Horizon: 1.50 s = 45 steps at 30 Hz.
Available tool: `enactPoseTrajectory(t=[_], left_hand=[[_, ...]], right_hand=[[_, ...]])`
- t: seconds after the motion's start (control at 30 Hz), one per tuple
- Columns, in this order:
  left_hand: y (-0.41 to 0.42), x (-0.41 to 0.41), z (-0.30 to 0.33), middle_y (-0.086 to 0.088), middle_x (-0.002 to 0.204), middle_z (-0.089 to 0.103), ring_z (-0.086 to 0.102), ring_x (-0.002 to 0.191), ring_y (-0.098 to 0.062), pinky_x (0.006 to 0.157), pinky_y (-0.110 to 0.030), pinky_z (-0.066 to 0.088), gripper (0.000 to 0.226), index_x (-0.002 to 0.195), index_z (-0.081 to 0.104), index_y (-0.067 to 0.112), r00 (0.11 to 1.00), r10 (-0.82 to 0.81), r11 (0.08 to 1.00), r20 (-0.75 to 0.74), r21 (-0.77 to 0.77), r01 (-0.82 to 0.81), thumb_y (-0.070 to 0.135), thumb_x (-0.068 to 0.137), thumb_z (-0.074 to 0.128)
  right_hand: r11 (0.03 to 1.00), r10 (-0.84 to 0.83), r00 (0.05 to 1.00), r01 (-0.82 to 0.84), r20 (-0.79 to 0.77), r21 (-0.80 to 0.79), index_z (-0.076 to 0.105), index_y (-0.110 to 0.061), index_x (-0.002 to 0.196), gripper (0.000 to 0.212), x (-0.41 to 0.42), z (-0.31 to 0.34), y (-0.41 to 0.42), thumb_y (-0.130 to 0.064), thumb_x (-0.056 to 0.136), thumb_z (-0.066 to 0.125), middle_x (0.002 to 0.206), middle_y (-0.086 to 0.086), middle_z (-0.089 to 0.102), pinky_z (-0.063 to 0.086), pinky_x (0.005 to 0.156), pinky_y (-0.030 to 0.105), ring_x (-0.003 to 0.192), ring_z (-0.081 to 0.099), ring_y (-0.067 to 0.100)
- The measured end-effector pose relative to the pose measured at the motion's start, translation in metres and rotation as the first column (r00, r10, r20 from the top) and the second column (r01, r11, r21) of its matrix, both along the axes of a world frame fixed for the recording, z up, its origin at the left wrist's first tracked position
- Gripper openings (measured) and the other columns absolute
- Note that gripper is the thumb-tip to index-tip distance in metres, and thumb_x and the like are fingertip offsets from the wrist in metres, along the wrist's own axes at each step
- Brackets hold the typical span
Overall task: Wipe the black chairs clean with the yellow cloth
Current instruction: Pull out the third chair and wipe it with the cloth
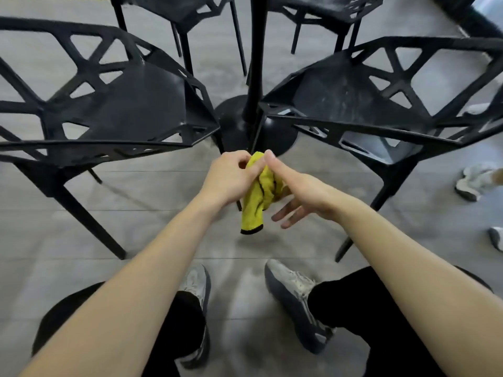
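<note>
A yellow cloth (255, 202) with a dark hem hangs bunched between my two hands, in the air above the floor. My left hand (231, 178) grips its upper part with curled fingers. My right hand (296, 191) touches the cloth from the right, thumb up against its top, the other fingers spread and fairly straight below. One black chair (114, 104) with a cut-out frame stands at the left, another black chair (362, 99) at the right, its seat dusty. Both hands are in front of the gap between the two chairs, touching neither.
A black table post with a round base (236, 123) stands between the chairs. Two more black chairs (321, 9) stand behind it. My feet in grey shoes (294, 297) rest on the grey floor. Another person's pale shoes (473, 180) are at the right edge.
</note>
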<state>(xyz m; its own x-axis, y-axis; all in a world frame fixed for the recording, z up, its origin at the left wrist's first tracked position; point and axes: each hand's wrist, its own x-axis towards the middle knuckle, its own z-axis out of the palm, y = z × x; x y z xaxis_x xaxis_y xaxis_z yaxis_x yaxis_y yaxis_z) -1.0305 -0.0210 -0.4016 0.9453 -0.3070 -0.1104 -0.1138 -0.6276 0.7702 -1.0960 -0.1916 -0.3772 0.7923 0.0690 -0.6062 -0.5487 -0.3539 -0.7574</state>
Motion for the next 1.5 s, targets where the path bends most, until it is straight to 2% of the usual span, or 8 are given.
enactPoseTrajectory(t=[0.13,0.33,0.57,0.67,0.83,1.07,1.27,1.5], left_hand=[[0.024,0.013,-0.002,0.001,0.075,0.057,0.05,0.07,-0.014,0.069,-0.036,0.042,0.072,0.091,0.069,0.006,0.988,0.087,0.983,-0.129,-0.151,-0.106,0.078,0.09,0.064],[0.057,0.024,0.004,-0.003,0.09,0.077,0.067,0.08,-0.013,0.077,-0.035,0.051,0.04,0.097,0.075,0.017,0.972,-0.043,0.964,-0.231,-0.265,-0.02,0.057,0.097,0.07],[0.053,0.02,-0.003,0.002,0.095,0.075,0.072,0.092,-0.019,0.09,-0.044,0.061,0.038,0.101,0.069,0.021,0.997,0.078,0.997,-0.019,-0.015,-0.078,0.058,0.095,0.074],[0.043,0.006,0.011,-0.007,0.099,0.08,0.078,0.097,-0.023,0.091,-0.051,0.065,0.06,0.104,0.073,0.015,0.942,-0.127,0.981,-0.311,-0.18,0.073,0.071,0.085,0.074],[0.055,0.017,-0.006,-0.006,0.082,0.074,0.065,0.074,-0.017,0.078,-0.048,0.058,0.019,0.091,0.076,0.024,0.981,-0.137,0.991,-0.136,-0.013,0.136,0.042,0.088,0.081],[0.095,0.033,0.001,0.009,0.077,0.061,0.052,0.07,-0.007,0.066,-0.026,0.036,0.017,0.102,0.053,0.02,0.99,-0.119,0.942,0.071,0.322,0.09,0.03,0.106,0.067],[0.131,0.034,0.022,0.009,0.082,0.076,0.066,0.076,-0.006,0.071,-0.016,0.047,0.026,0.096,0.082,0.03,0.99,-0.141,0.949,0.014,0.287,0.131,0.024,0.076,0.098],[0.161,0.036,0.014,0.003,0.084,0.064,0.056,0.079,-0.018,0.07,-0.034,0.045,0.018,0.088,0.064,0.027,0.983,-0.162,0.902,-0.083,0.392,0.181,0.03,0.1,0.077]], right_hand=[[0.903,0.23,0.876,-0.03,0.423,-0.429,0.072,-0.039,0.11,0.057,0.013,0.003,0.001,-0.085,0.078,0.067,0.103,-0.013,0.072,0.055,0.087,0.03,0.099,0.067,0.003],[0.927,0.156,0.83,0.064,0.536,-0.369,0.07,-0.02,0.088,0.018,0.038,-0.005,-0.004,-0.033,0.099,0.066,0.072,0.002,0.068,0.05,0.07,0.039,0.068,0.056,0.016],[0.985,-0.128,0.889,0.167,0.44,-0.05,0.078,-0.013,0.088,0.021,0.035,-0.009,0.001,-0.032,0.095,0.08,0.079,0.009,0.079,0.066,0.07,0.054,0.079,0.078,0.033],[0.977,-0.149,0.887,0.2,0.436,-0.072,0.074,-0.008,0.089,0.028,0.037,-0.015,0.008,-0.033,0.091,0.085,0.077,0.01,0.077,0.067,0.066,0.048,0.071,0.077,0.028],[0.978,-0.205,0.896,0.206,0.394,0.039,0.072,0.002,0.098,0.028,0.042,-0.011,-0.002,-0.022,0.092,0.084,0.083,0.012,0.078,0.058,0.056,0.024,0.065,0.074,0.011],[0.748,0.471,0.858,-0.265,0.207,-0.608,0.079,-0.019,0.103,0.009,0.046,-0.019,-0.041,-0.021,0.1,0.071,0.094,0.001,0.075,0.053,0.08,0.035,0.091,0.069,0.022],[0.637,0.522,0.818,-0.184,0.243,-0.748,0.066,-0.024,0.099,0.02,0.054,-0.022,-0.035,-0.044,0.101,0.067,0.09,-0.002,0.07,0.052,0.079,0.041,0.094,0.063,0.025],[0.649,0.595,0.757,-0.256,0.268,-0.717,0.075,-0.024,0.11,0.013,0.054,-0.019,-0.029,-0.031,0.105,0.064,0.096,-0.004,0.068,0.045,0.081,0.033,0.095,0.062,0.023]])
